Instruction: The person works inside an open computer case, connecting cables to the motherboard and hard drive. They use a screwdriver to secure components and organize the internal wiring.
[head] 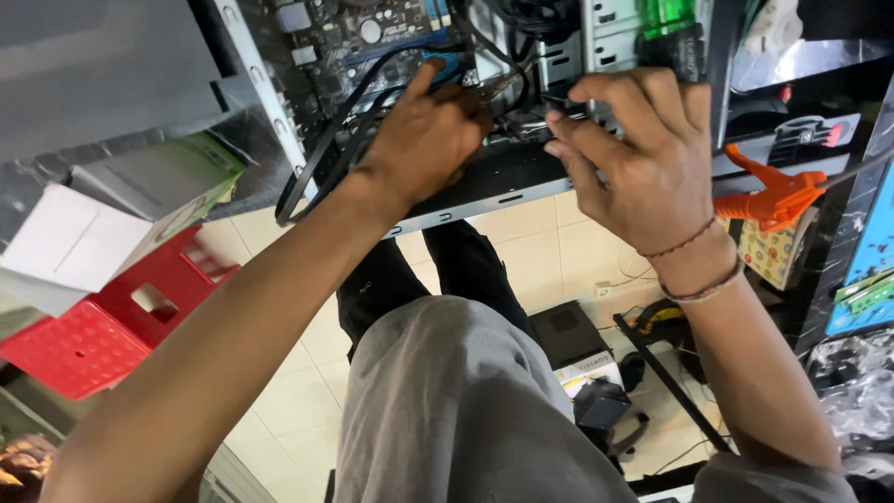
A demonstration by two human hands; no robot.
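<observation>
Head view, looking straight down: both hands are at the open computer case [503, 177], which lies at the edge of the worktop with its circuit board [372, 42] exposed. The left hand [424, 135] is reaching into the case, fingers curled down among the black cables [326, 149] that loop out over the case's rim; whether it actually grips one, I cannot tell. The right hand [643, 154] hovers at the drive bays [605, 37], fingers bent and pinched together at a small part too hidden to identify. Cord bracelets circle that wrist. Just right of it, an orange clamp [778, 196]. At left, a red plastic stool [112, 317] with a white and green box [121, 224] above it. Below, tiled floor [540, 251].
</observation>
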